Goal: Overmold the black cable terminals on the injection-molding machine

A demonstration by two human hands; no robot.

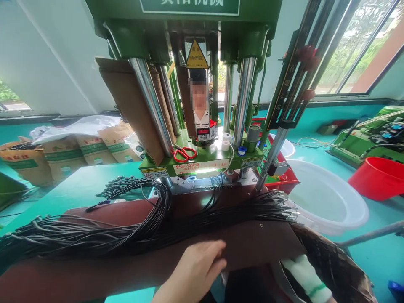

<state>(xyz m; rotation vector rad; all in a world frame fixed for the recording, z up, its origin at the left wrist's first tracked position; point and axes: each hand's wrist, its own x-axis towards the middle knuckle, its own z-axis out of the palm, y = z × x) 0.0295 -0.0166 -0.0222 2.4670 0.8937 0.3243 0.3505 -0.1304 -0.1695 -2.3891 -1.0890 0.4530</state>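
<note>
So the slanted rail (285, 86) at far right reads 有限公司. One pair of red-handled scissors (185, 154) on the green press (126, 40). Black cables (227, 216) sprawl left to right across the brown table (252, 244). Left hand (198, 267): near side, empty, fingers loosely bent rightward. Gloved right hand (303, 273): near right, blurry, can't tell its grip.

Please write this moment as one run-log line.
left hand: empty, near thin black cable bundle | right hand: white-gloved, beside flat brown tabletop | red-handled scissors: on green press
</note>
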